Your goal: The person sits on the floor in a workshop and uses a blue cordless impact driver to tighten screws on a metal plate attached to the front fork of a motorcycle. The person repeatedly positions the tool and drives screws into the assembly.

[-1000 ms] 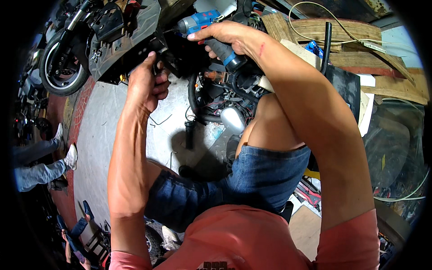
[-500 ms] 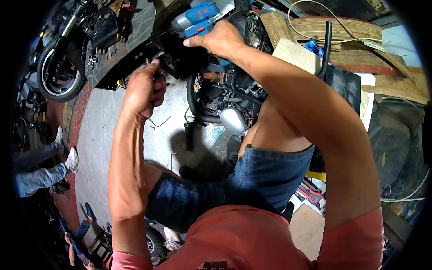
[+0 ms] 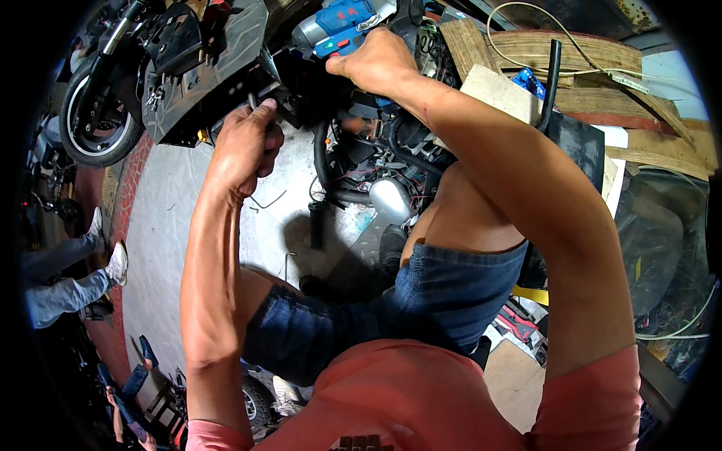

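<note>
My right hand (image 3: 371,59) is closed on a blue-and-silver cordless power tool (image 3: 340,28) at top centre; its handle is mostly hidden behind the hand. The tool sits beside a dark, angular metal scooter part (image 3: 203,75) with bolts and a bracket. My left hand (image 3: 248,139) is closed at that part's lower right, thumb beside a small metal piece (image 3: 256,101); what its fingers hold is hidden. Below lies a tangle of wires, black tubing (image 3: 323,169) and a silver oval housing (image 3: 387,197).
A wheel (image 3: 96,113) stands upper left beside other scooters. Wooden boards (image 3: 579,52), a pale block (image 3: 492,94) and cables pile at right. A co-worker's legs (image 3: 75,278) are at left, another person (image 3: 131,391) lower left. Loose hex keys lie on the grey floor (image 3: 173,255).
My right hand and the power tool have risen and tilted, so the dark handle is now mostly hidden. My left hand has moved slightly down.
</note>
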Motion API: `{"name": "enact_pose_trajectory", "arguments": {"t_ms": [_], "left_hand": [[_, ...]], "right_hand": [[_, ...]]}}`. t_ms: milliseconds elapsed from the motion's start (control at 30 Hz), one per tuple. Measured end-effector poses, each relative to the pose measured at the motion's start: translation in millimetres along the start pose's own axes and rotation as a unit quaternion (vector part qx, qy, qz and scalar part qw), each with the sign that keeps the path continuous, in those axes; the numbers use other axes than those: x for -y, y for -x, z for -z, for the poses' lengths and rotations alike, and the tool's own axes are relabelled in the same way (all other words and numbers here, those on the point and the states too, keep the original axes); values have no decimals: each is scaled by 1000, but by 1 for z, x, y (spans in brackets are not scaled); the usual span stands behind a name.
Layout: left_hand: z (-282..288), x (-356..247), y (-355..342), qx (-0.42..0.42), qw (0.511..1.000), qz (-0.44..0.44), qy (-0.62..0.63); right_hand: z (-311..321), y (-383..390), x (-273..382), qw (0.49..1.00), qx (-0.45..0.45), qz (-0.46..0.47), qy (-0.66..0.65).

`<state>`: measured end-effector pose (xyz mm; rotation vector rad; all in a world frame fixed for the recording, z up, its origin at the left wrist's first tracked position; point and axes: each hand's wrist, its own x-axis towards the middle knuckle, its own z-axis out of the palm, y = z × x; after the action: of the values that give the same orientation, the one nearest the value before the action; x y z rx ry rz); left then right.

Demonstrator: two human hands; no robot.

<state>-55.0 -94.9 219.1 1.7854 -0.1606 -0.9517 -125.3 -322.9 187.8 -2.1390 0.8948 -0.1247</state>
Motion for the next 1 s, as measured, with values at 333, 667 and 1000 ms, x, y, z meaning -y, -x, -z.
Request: {"name": "enact_pose_trajectory", "arguments": {"t_ms": [333, 667, 1000], "left_hand": [[-5, -4, 4, -8, 999, 8, 32], [-1, -2, 2, 15, 1000, -1, 3], [-3, 0, 1, 14, 1000, -3, 10]], "right_hand": [[-3, 1, -4, 998, 2, 55, -8], [-9, -6, -11, 999, -17, 41, 3], [-9, -10, -14, 999, -17, 48, 10]]}}
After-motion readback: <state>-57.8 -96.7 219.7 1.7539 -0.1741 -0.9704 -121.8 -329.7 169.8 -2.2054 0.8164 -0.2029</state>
